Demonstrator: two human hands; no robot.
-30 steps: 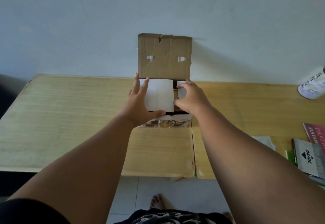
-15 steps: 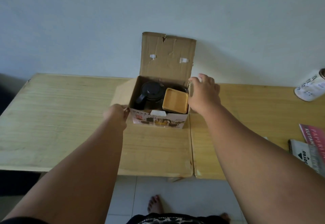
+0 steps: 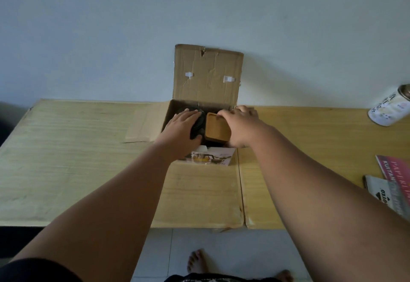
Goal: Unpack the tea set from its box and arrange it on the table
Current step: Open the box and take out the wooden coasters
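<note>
Dark teapot point(image 3: 197, 124) mostly under left hand point(image 3: 182, 126); booklets point(image 3: 395, 184) cut off, perhaps magazines.

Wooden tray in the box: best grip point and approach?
Come from above. The wooden tray lies flat at the top of the cardboard box, right of the dark teapot, with the box wall close on its right. Probably pinch the raised rim at its far and near edges, where the right hand now sits.

Box point(image 3: 206, 75): creased matt brown cardboard (white tape scraps on the lid), glossy print at 6 o'clock. Counter point(image 3: 77, 159): pale wood-grain, chipped front edge. Pot point(image 3: 197, 126): black, slightly shiny.
</note>
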